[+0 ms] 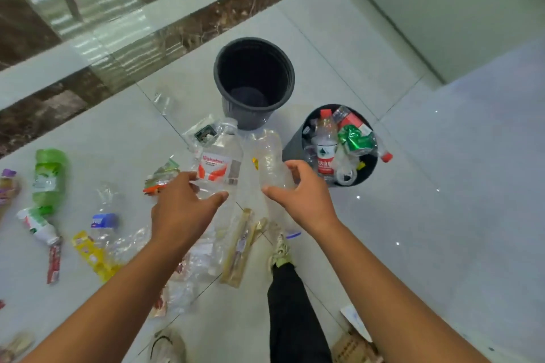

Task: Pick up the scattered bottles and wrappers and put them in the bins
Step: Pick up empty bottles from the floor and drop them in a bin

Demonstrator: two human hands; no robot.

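Fingers curled, our left hand (186,206) grips a red-labelled bottle (218,163) and our right hand (301,196) a clear bottle (270,156), both held just left of the filled bin (291,147). A black bin (236,115) stands behind it, and wrappers (92,253) lie farther left.

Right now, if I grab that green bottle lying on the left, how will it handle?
Probably light: the green bottle looks empty. Its thin plastic seems dented, so it may buckle under a squeeze. It lies on its side on the smooth floor, so a nudge could roll it.
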